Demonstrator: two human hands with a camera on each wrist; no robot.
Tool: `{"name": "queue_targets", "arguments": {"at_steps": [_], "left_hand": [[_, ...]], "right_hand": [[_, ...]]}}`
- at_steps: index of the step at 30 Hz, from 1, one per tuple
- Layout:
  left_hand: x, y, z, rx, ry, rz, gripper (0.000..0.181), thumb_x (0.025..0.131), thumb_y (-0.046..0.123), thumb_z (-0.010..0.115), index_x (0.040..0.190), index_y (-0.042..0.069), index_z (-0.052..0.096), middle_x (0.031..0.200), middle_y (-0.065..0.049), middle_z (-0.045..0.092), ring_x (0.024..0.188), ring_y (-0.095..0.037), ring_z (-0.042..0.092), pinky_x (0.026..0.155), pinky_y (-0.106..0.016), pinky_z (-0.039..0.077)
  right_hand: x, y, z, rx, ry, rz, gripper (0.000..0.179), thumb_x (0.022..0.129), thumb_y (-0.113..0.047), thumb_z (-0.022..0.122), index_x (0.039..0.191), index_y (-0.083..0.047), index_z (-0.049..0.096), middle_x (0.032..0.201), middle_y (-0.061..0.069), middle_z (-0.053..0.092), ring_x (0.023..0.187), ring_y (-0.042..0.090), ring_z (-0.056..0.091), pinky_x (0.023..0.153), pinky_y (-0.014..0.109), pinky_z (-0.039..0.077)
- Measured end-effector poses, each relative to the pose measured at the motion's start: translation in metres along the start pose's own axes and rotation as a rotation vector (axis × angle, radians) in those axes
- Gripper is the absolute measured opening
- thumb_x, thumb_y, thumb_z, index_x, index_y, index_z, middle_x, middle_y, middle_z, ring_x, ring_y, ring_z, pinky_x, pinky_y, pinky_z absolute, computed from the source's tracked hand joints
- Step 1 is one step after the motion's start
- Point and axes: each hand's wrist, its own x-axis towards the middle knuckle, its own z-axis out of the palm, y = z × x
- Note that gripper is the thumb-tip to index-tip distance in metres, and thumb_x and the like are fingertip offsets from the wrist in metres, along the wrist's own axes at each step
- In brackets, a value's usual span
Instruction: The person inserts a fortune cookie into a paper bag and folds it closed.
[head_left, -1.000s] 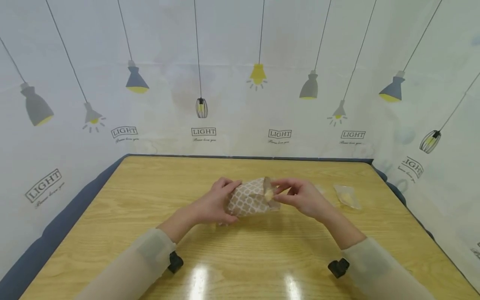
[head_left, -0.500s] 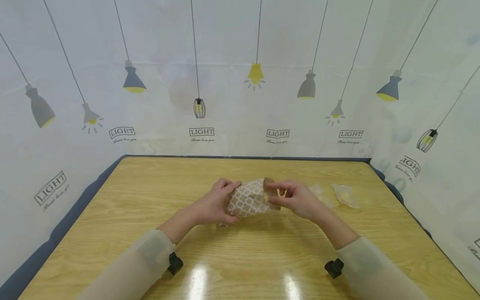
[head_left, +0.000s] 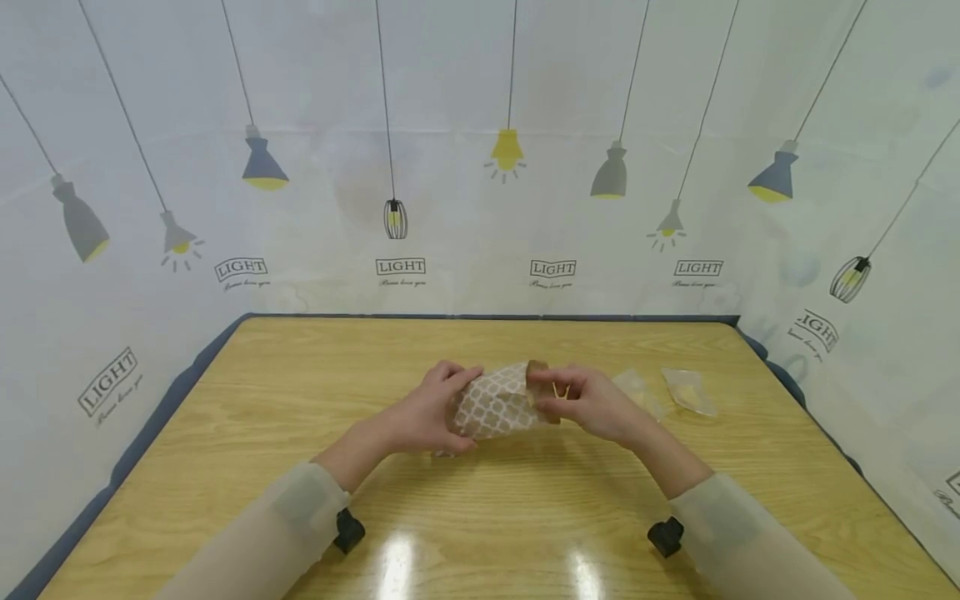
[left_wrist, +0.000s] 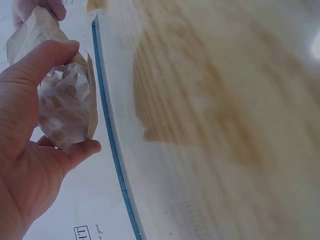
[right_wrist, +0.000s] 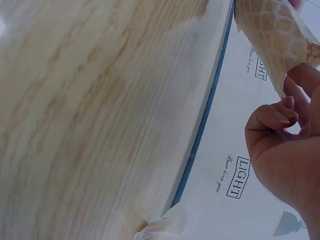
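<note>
A brown paper bag [head_left: 495, 404] with a white lattice pattern lies on its side in the air over the table, its mouth facing right. My left hand [head_left: 431, 408] grips its closed end, thumb on one side and fingers on the other, as the left wrist view shows of this hand [left_wrist: 30, 135]. At the bag's mouth, my right hand [head_left: 592, 400] has thumb and index finger at the rim, pinching there. The other fingers of this right hand [right_wrist: 290, 135] are curled in the right wrist view. What lies inside the bag is mostly hidden.
Two clear packets lie on the wooden table [head_left: 337, 375] right of the bag: one with pale yellow contents [head_left: 690, 392], the other partly behind my right hand [head_left: 637, 387]. A printed cloth wall [head_left: 450, 208] stands behind the table's far edge.
My right fingertips have moved left from just outside the bag's mouth to its rim. A pale yellow piece seen at them earlier is now mostly hidden. The left hand keeps its grip.
</note>
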Motion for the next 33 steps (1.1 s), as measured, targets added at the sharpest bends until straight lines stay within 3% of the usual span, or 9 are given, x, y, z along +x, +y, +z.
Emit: {"name": "queue_targets", "arguments": {"at_steps": [7,10,14,24,28,31,33], "left_hand": [[-0.003,0.001,-0.002,0.017,0.016,-0.015,0.11,0.084,0.024,0.097,0.172,0.007,0.033,0.158,-0.02,0.04,0.143,-0.035,0.044,0.122,-0.058,0.046],[-0.004,0.0,-0.004,0.023,0.028,-0.01,0.111,0.083,0.024,0.097,0.172,0.007,0.033,0.157,-0.02,0.04,0.143,-0.035,0.045,0.122,-0.058,0.046],[-0.003,-0.001,-0.004,0.019,0.027,-0.003,0.11,0.084,0.024,0.097,0.172,0.007,0.033,0.157,-0.02,0.04,0.143,-0.035,0.044,0.123,-0.058,0.046],[-0.002,-0.002,-0.002,0.005,0.029,-0.012,0.11,0.084,0.023,0.097,0.173,0.009,0.032,0.159,-0.019,0.039,0.144,-0.035,0.044,0.123,-0.059,0.045],[-0.002,-0.002,-0.002,0.002,0.03,-0.012,0.11,0.085,0.023,0.097,0.172,0.008,0.032,0.158,-0.019,0.039,0.145,-0.035,0.043,0.123,-0.059,0.045],[-0.002,-0.002,-0.001,0.003,0.029,-0.008,0.11,0.085,0.023,0.097,0.172,0.008,0.033,0.158,-0.019,0.039,0.144,-0.035,0.043,0.123,-0.059,0.045],[-0.001,-0.002,-0.001,0.002,0.026,-0.005,0.109,0.085,0.023,0.096,0.172,0.008,0.032,0.158,-0.019,0.039,0.144,-0.035,0.043,0.123,-0.059,0.046]], "right_hand": [[-0.006,0.006,-0.019,0.025,0.047,0.033,0.044,0.103,-0.031,0.078,0.146,-0.022,0.073,0.096,0.005,0.054,0.069,0.012,0.042,0.057,0.025,0.041],[-0.013,0.014,-0.038,0.044,0.082,0.049,0.043,0.105,-0.034,0.077,0.145,-0.02,0.073,0.102,0.008,0.057,0.067,0.013,0.042,0.055,0.027,0.041],[-0.031,0.031,-0.067,0.04,0.11,0.104,0.046,0.106,-0.038,0.075,0.147,-0.017,0.07,0.112,0.009,0.062,0.077,0.018,0.051,0.06,0.03,0.047],[-0.069,0.087,-0.139,-0.012,0.192,0.202,0.051,0.111,-0.039,0.066,0.152,-0.009,0.062,0.1,-0.003,0.054,0.074,0.022,0.047,0.068,0.037,0.045],[-0.073,0.109,-0.157,-0.11,0.195,0.279,0.061,0.113,-0.047,0.061,0.159,-0.008,0.056,0.129,0.006,0.064,0.099,0.021,0.055,0.078,0.034,0.05],[-0.074,0.125,-0.166,-0.145,0.186,0.311,0.064,0.114,-0.048,0.057,0.163,-0.007,0.051,0.162,0.018,0.052,0.127,0.026,0.055,0.087,0.035,0.053],[-0.074,0.134,-0.169,-0.145,0.18,0.326,0.064,0.114,-0.046,0.057,0.164,-0.006,0.05,0.167,0.024,0.046,0.134,0.029,0.055,0.089,0.035,0.054]]}}
